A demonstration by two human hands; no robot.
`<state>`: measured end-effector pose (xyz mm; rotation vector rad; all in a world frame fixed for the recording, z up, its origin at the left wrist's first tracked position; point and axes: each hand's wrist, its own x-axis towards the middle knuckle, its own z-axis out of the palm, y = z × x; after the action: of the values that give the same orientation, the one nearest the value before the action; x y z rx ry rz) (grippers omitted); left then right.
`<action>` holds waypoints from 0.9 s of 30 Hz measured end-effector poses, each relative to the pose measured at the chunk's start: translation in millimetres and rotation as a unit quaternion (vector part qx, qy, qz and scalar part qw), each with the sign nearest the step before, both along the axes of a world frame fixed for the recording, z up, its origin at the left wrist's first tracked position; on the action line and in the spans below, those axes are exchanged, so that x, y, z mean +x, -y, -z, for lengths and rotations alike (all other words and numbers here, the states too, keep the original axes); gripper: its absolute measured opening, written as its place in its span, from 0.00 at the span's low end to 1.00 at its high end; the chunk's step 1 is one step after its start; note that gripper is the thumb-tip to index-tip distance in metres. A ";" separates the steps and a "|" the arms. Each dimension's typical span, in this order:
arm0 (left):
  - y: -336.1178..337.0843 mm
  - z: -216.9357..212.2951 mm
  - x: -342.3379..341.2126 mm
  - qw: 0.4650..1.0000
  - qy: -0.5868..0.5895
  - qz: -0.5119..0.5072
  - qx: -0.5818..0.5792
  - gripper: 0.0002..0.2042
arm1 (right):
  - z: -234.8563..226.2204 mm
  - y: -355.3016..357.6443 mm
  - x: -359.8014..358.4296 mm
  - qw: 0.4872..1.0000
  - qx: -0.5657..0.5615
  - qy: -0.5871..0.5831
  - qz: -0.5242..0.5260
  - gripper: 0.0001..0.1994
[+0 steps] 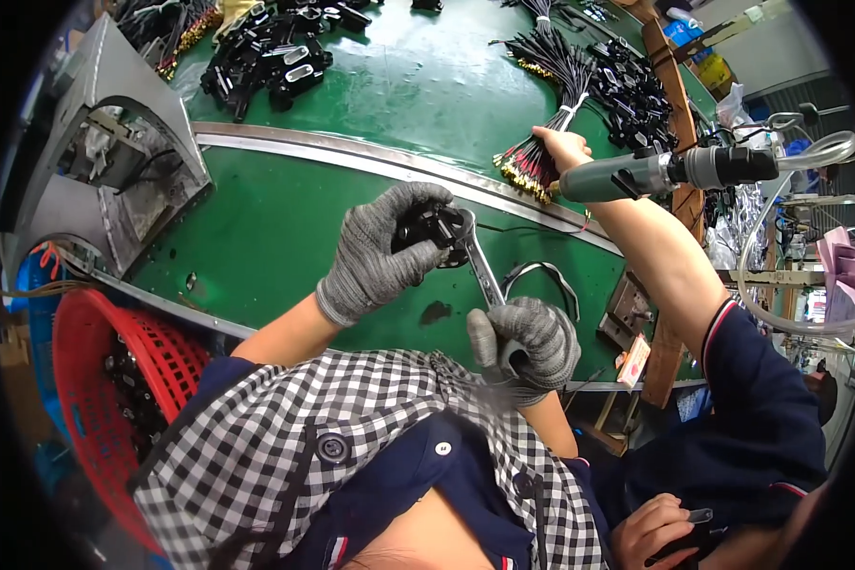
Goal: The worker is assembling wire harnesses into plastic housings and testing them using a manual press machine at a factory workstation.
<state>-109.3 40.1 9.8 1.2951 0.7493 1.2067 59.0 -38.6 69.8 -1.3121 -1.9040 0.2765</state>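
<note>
Green workbench (pixel 370 90) with a curved metal strip (pixel 351 157) across it; workshop clutter behind. I see my left hand (pixel 380 249), grey glove, clenched around a small black part (pixel 434 228) held above the bench near its front edge. My right hand (pixel 527 342), also gloved, grips the handle end of a metal wrench (pixel 479 266); the wrench head sits on the black part.

Red plastic basket (pixel 104 380) sits below the bench's left front corner, dark parts inside. More black parts (pixel 266 57) are piled at the far left of the bench, and bundles of black wires (pixel 551 104) with red and gold tips lie toward the far right.

A co-worker's bare hand (pixel 560 147) reaches onto the wire bundle from the right. A grey-green air tool (pixel 655 171) hangs just beside that arm.
</note>
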 end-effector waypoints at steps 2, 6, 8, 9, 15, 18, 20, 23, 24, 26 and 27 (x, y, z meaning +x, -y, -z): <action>3.3 0.3 -0.6 0.999 -0.045 -0.019 0.007 0.20 | 4.3 -0.6 -3.6 1.000 -0.011 0.006 -0.007 0.09; 0.9 -1.4 -6.1 0.994 -0.094 -0.022 0.045 0.20 | 13.4 -3.4 -14.2 0.993 0.076 -0.067 0.057 0.08; -1.9 0.4 -7.6 0.992 -0.110 -0.012 0.060 0.20 | 10.7 -2.9 -13.1 0.992 0.078 -0.054 0.088 0.08; -2.8 1.3 -11.0 0.992 -0.116 -0.015 0.050 0.20 | 10.4 -4.9 -13.8 0.991 0.080 -0.050 0.093 0.07; -5.0 3.9 -24.1 0.997 -0.055 -0.007 -0.047 0.19 | 29.7 -11.9 -12.4 0.989 0.106 0.094 0.037 0.10; -9.8 5.6 -10.4 0.994 -0.094 -0.037 -0.034 0.19 | 40.5 -13.6 -8.1 0.989 0.068 0.128 -0.004 0.08; -1.7 2.3 -5.7 0.994 -0.098 -0.041 -0.020 0.18 | 45.6 -5.8 -12.3 0.961 0.147 0.226 0.059 0.09; -8.9 -9.2 -7.7 0.985 -0.151 -0.013 -0.086 0.19 | 84.2 -26.2 -13.6 0.830 0.399 0.300 0.246 0.18; -9.6 -9.5 -8.6 0.981 -0.137 0.009 -0.139 0.19 | 97.8 -17.3 4.1 0.902 0.266 0.336 0.046 0.27; -12.8 2.4 -10.8 0.978 -0.148 0.024 -0.146 0.19 | 102.7 -27.2 -10.8 0.930 0.258 0.249 0.081 0.18; -14.3 9.1 -9.6 0.979 -0.149 0.033 -0.134 0.18 | 100.0 -24.5 -7.7 0.884 0.301 0.330 0.137 0.15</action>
<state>-118.9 54.4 0.8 1.2765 1.0391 0.8335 51.4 -14.0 -30.1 -1.2859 -2.0356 -0.9526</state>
